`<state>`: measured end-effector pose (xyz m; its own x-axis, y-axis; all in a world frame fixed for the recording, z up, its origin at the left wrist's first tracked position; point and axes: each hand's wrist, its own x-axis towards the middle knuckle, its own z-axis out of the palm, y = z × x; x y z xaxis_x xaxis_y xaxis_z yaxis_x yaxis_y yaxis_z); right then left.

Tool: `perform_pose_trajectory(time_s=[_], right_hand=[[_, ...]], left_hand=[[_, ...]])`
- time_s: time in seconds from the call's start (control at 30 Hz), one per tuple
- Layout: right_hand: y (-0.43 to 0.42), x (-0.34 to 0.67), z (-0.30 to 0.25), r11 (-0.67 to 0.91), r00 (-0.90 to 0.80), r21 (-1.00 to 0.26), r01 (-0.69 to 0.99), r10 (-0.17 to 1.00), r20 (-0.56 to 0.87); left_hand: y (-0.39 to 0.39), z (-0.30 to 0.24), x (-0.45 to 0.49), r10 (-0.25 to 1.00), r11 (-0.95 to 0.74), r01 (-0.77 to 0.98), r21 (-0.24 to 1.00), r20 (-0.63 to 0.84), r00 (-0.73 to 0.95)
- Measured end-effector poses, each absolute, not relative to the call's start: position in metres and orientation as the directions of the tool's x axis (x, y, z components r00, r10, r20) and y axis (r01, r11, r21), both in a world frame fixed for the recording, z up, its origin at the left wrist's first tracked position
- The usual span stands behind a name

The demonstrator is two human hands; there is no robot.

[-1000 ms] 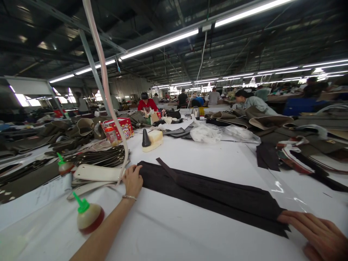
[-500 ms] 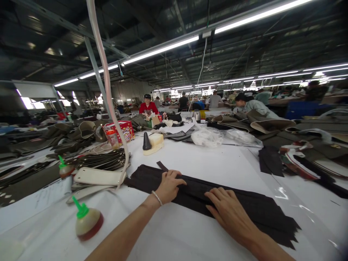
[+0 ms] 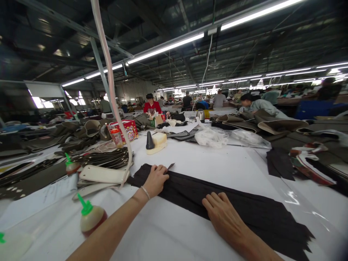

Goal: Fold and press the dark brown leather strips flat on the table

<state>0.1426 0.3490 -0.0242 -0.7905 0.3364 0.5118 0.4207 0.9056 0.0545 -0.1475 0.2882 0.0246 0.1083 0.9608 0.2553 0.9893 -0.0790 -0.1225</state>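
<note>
Surface point(image 3: 152, 232): white, carrying all items noted below and extending beyond the fingers of both hands.

Dark cloth panel point(image 3: 190, 192): lies lengthwise on the surface under the fingers of both hands. It runs a little past the left fingers at one end and well past the right fingers at the other, where the end is jagged. The stretch between the hands is fairly flat, with light creasing.

Clear plastic wrapping point(image 3: 212, 137): beyond the right fingers, clear of the panel.

Right hand point(image 3: 221, 212): fingers bent and close together, tips on the near part of the panel; whether they pinch it cannot be told.

Left hand point(image 3: 156, 180): fingers curled over the panel; their grip, if any, is hidden. Since the previous view this hand has shifted left, widening the gap between the hands. In my judgement this spreads the contact and helps keep the panel straight.

Pale riveted strap point(image 3: 104, 174): left of the left fingers.

Squeeze bottle point(image 3: 92, 219): nearer the wearer than the left fingers, and to their left.

Narrow dark strip point(image 3: 170, 166): its tip projects just right of the left fingers; the remainder is obscured.
</note>
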Motion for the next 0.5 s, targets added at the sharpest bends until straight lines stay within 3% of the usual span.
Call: perform_pose_trajectory(time_s=[0.23, 0.5], right_hand=[[0.350, 0.142, -0.029, 0.926, -0.793, 0.042, 0.376, 0.298, 0.531], [0.348, 0.142, -0.022, 0.941, -0.797, 0.020, 0.337, 0.274, 0.539]], left_hand=[[0.257, 0.016, -0.200, 0.950, 0.162, 0.974, -0.159, 0.290, -0.110], [0.231, 0.004, -0.228, 0.862, 0.404, 0.912, -0.077, 0.365, -0.351]])
